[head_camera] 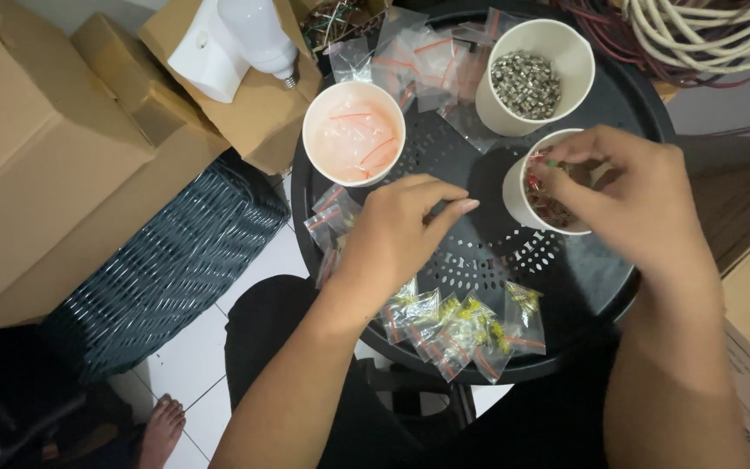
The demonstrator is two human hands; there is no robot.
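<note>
White floor tiles (188, 365) show below a round black tray (601, 287) with many small holes, and cardboard boxes (36, 148) stand at the left beside a dark woven basket (175, 260). On one box lies a white bulb (258, 35) in its white holder. At the top right, a bundle of pale cables (713, 35) hangs over the tray edge.

Three paper cups stand on the tray. The left cup (353, 132) holds small clear bags with red strips. The top cup (534, 76) is filled with small grey metal parts. The right cup (523, 187) holds small dark and red parts, and it is partly covered by the right hand (635, 200). This hand is over the cup mouth, with the fingers pinched together on a tiny part with a green and red tip, just above the cup rim.

The left hand (397, 234) hovers over the middle of the tray, between the left cup and the right cup. Its fingers are bent loosely, and I cannot tell if it holds something.

More empty bags (418, 56) lie between the two upper cups. Filled bags (462, 330) with yellow parts lie at the near edge of the tray, just below the left hand. A bare foot (162, 430) is on the floor at the lower left.
</note>
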